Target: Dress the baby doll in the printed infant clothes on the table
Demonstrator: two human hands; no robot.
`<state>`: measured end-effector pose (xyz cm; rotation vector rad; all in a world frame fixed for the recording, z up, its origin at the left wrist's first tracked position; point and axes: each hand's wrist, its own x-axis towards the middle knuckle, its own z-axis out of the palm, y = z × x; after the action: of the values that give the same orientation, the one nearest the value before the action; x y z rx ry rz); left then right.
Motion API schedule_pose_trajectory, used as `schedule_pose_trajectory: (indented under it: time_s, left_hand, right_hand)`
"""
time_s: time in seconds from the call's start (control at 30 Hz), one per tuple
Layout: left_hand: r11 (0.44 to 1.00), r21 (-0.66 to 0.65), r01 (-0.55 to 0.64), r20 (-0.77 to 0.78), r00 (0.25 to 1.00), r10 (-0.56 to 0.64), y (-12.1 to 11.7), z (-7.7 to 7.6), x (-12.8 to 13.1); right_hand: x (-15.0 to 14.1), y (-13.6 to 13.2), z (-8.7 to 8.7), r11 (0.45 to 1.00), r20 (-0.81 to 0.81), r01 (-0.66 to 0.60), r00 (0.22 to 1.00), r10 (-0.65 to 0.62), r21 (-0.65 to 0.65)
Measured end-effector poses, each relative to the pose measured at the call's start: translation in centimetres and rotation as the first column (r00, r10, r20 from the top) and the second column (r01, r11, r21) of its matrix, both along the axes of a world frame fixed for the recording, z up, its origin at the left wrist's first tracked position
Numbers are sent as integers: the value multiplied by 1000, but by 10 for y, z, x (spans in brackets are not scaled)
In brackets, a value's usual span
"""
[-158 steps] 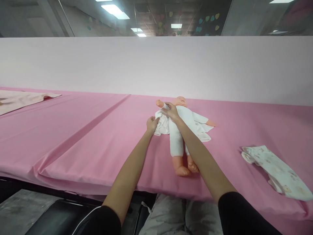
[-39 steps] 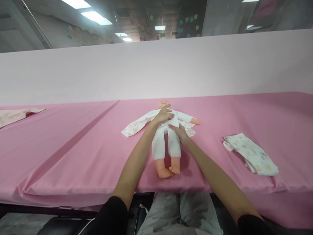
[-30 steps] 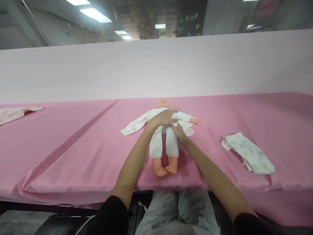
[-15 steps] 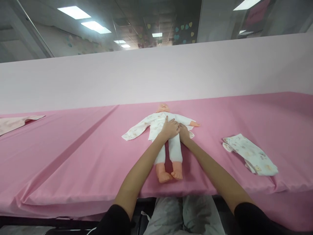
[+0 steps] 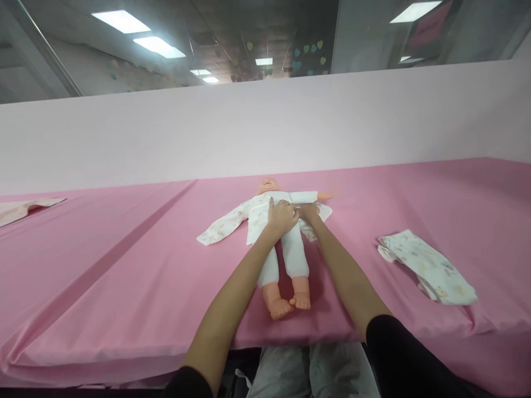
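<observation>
A baby doll [image 5: 301, 301] in white lies on its back, feet toward me. A printed baby shirt [image 5: 226, 224] covers part of its chest, one sleeve stretched flat to the left; another bit of printed cloth shows beside the doll's right-hand side. My left hand [image 5: 283, 215] is closed over the doll's torso, fingers bent on the shirt front and thumb pointing up. Touching it, my right hand [image 5: 309, 211] is closed at the shirt's edge under the doll's outstretched arm [image 5: 305, 197]. Its fingertips are mostly hidden.
Folded printed baby clothing [image 5: 429, 268] lies to the right on the pink tablecloth [image 5: 124, 287]. At the far left is a pale pink cloth [image 5: 29, 209]. A white low wall [image 5: 249, 132] with glass above stands behind the table.
The doll's arm on the right has swung up from a downward slant to nearly level, its hand blurred. My right hand has shifted slightly up beneath it. The view has shifted slightly.
</observation>
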<state>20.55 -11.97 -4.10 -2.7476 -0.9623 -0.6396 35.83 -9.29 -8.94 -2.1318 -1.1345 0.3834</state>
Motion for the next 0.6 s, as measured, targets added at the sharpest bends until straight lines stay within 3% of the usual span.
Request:
schedule_pose_trajectory:
  time_s: [0.13, 0.33, 0.6]
  left_hand:
    - [999, 7, -36, 37, 999, 35, 2, 0, 1]
    - [999, 5, -41, 99, 994, 41, 3, -4, 0]
    - [997, -16, -81, 129, 988, 82, 6, 2, -3]
  right_hand:
    - [1, -5, 4, 998, 86, 59, 995, -57, -23]
    - [-2, -8, 3, 998, 124, 46, 991, -41, -39]
    - [19, -5, 5, 998, 180, 59, 982, -54, -23]
